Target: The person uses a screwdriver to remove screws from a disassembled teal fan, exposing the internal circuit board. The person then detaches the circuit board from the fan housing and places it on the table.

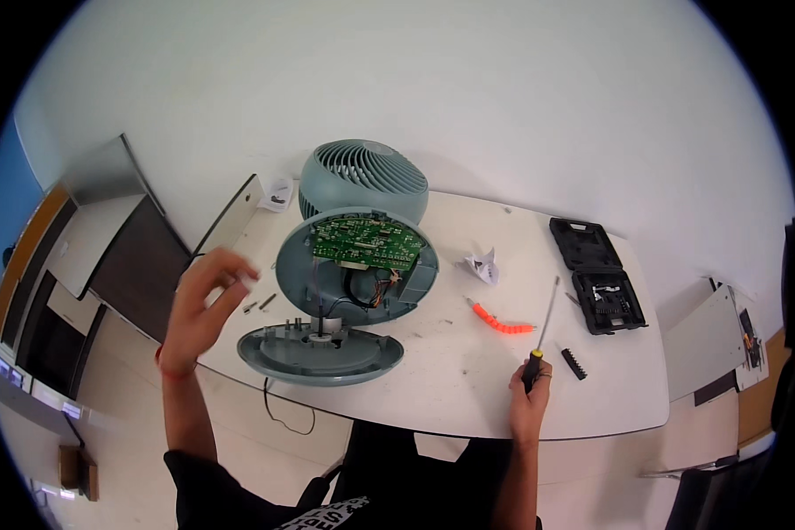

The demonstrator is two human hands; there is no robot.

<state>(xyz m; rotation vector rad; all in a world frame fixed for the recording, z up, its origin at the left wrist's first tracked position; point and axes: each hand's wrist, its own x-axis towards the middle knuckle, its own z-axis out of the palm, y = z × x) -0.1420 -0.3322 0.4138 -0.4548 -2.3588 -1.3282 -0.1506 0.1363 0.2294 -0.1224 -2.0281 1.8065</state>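
My left hand [205, 305] is raised at the left of the table, thumb and fingertips drawn together in a pinch; slight blur hides what they may hold. My right hand [530, 399], near the front edge, is wrapped round the handle of a screwdriver [548, 320], whose long shaft points up and away. Between the hands lies an opened grey-green fan base: a round shell [296, 278] with a green circuit board [367, 241] and wires. In front of it sits an oval base plate [327, 367], joined by a cable. Behind stands the fan head [362, 181] with its spiral grille.
An orange flexible bit extension [501, 325] and crumpled white paper [483, 266] lie mid-table. To the right are a black bit strip [573, 363] and an open black tool case [605, 300]. Small metal pieces [268, 301] lie beside the shell. A black cord [287, 424] hangs over the front edge.
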